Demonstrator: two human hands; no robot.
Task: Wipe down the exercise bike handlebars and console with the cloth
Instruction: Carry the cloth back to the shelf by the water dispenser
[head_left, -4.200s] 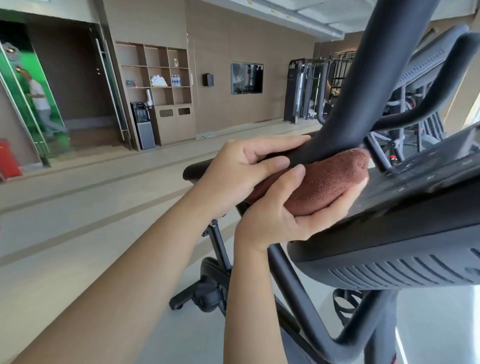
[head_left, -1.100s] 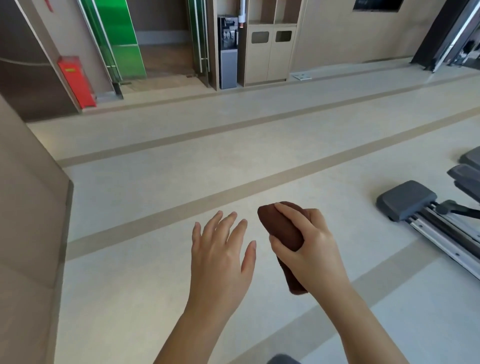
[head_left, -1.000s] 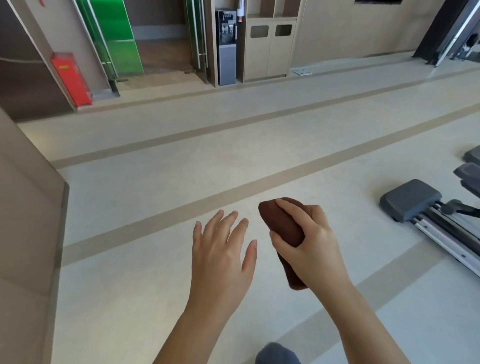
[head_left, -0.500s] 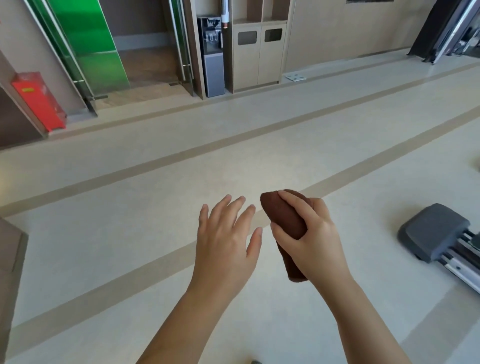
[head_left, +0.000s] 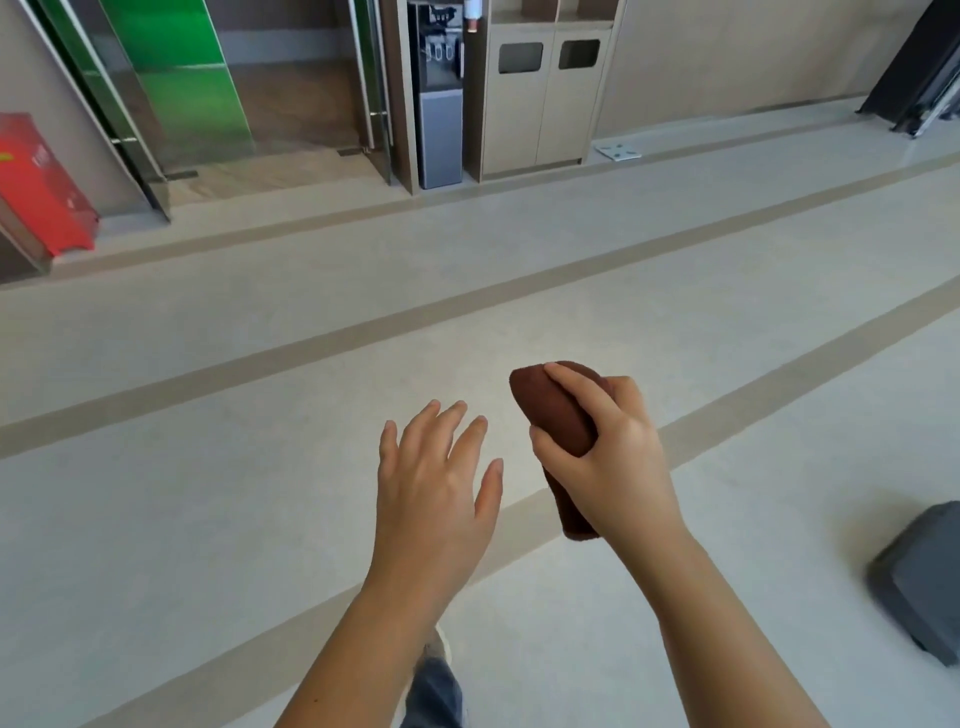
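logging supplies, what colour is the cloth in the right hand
Dark reddish brown, plain, no pattern. The head view shows the cloth bunched in the right hand.

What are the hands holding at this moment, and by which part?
The right hand grips the rolled brown cloth around its middle, with both ends sticking out of the fist. The left hand is open, fingers spread, and holds nothing.
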